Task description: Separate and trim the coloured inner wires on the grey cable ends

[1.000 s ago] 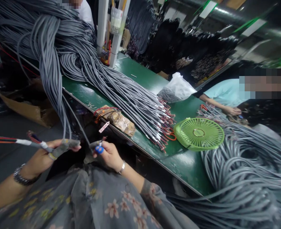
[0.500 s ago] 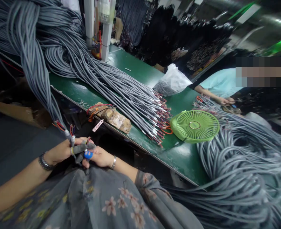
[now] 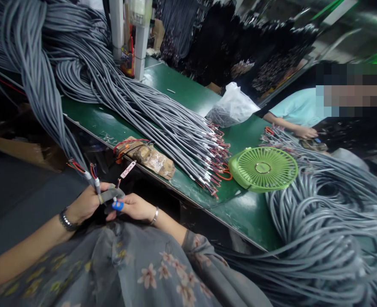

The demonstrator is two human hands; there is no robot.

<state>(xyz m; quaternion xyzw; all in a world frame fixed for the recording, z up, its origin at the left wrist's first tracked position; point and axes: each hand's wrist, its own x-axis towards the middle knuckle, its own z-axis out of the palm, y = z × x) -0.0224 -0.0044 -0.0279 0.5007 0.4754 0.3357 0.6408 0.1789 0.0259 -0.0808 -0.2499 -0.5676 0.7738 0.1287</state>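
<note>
My left hand (image 3: 86, 204) is closed around the end of a grey cable (image 3: 97, 186), low in front of my lap. Grey coverings wrap its fingertips. Other cable ends with white collars and bare coloured wires stick up beside it, from a hanging bundle of grey cables (image 3: 49, 96). My right hand (image 3: 139, 208), blue tape on its thumb, meets the left and pinches the cable end. A few thin coloured wires (image 3: 118, 183) poke up between the hands. The fingers hide the exact grip.
On the green table (image 3: 239, 221) lie a row of grey cables (image 3: 163, 128), a taped cardboard piece (image 3: 156, 161), a green fan (image 3: 262, 168) and a plastic bag (image 3: 233, 104). Coiled cables (image 3: 329, 238) heap at the right. Another person's hand (image 3: 306, 132) works across the table.
Both hands stay together on the cable, with small shifts of the fingers. My left wrist has moved slightly right. The co-worker's hand has shifted a little.
</note>
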